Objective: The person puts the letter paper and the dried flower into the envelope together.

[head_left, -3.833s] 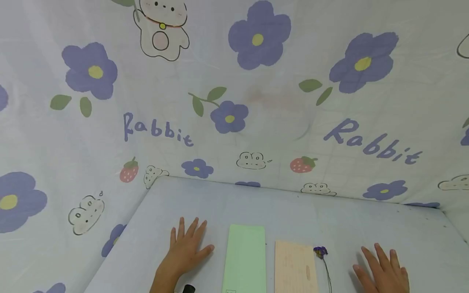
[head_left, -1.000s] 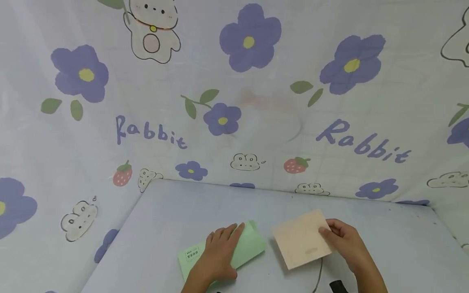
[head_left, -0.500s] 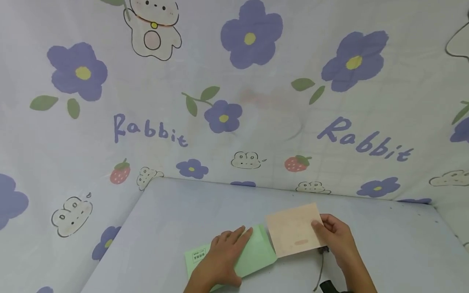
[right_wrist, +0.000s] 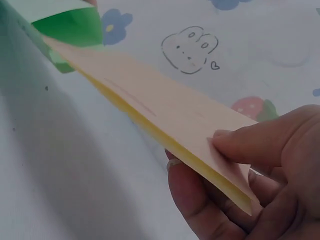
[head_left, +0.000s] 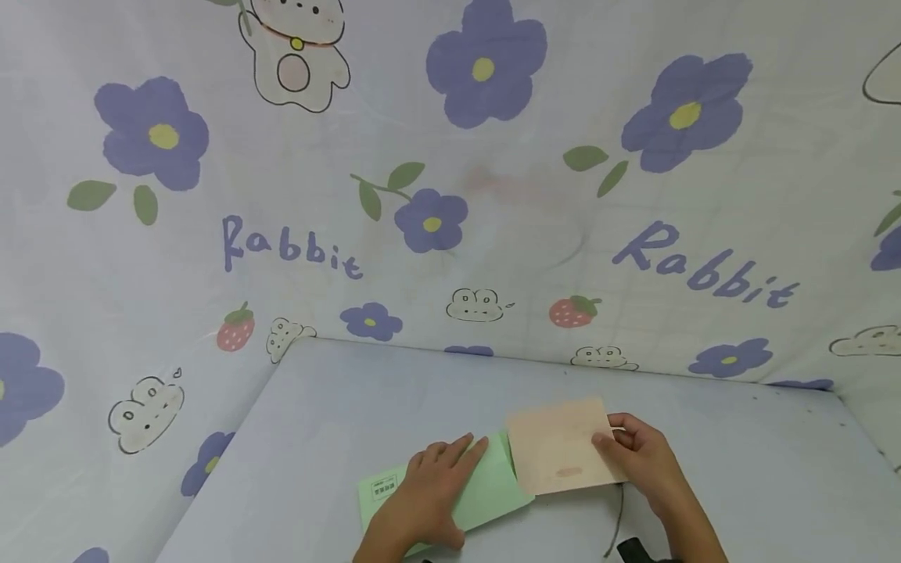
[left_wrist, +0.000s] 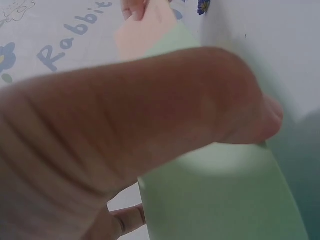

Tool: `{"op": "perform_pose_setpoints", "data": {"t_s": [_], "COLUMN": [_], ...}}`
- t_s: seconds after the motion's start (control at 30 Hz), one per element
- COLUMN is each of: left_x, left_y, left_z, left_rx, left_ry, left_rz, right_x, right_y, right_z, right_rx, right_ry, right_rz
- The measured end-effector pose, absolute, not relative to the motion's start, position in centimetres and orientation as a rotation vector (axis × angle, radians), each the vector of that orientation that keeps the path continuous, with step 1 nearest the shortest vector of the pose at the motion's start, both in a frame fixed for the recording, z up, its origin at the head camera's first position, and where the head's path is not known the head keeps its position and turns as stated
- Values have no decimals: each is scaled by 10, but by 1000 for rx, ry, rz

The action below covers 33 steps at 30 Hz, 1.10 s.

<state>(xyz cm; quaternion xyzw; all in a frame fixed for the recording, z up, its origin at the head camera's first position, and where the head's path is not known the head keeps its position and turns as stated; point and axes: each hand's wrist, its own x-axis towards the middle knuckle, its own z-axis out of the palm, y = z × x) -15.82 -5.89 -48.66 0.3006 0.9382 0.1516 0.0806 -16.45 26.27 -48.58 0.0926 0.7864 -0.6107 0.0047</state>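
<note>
My left hand [head_left: 425,493] grips a pale green envelope [head_left: 493,493] lying aslant on the table, its fingers along the far edge and its thumb at the near edge. A small printed box marks the envelope's left end. Between thumb and fingers, my right hand [head_left: 644,457] pinches a peach-coloured folded card [head_left: 563,446], held tilted. The card's left edge meets the envelope's right end; in the right wrist view, a card corner is at the gaping green mouth [right_wrist: 70,27]. How far it enters, I cannot tell.
Beneath the card's near edge, a thin dried flower stem [head_left: 618,520] shows on the white table [head_left: 338,414]; its purple head [left_wrist: 203,6] appears in the left wrist view. A printed cloth [head_left: 521,234] hangs behind. A black object [head_left: 631,550] sits by the right wrist.
Both hands, resting flat at first, have taken hold of the envelope and the card. The envelope was turned aslant. The card has moved left until it meets the envelope's right end.
</note>
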Motion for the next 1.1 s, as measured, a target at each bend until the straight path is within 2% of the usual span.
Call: {"op": "perform_pose_setpoints", "data": {"t_s": [0.4, 0.63, 1.1], "left_x": [-157, -156, -156], "left_y": [-59, -57, -56], "left_z": [-484, -487, -485], "left_rx": [884, 959, 918], "left_ry": [2775, 2789, 2780], "left_rz": [462, 438, 414], "right_x": [-162, -163, -162], "right_y": [264, 265, 264], "right_z": [-488, -490, -488], "right_rx": [123, 13, 134], "right_ry": [2620, 2549, 2593], "right_rz": [-1717, -1743, -1661]}}
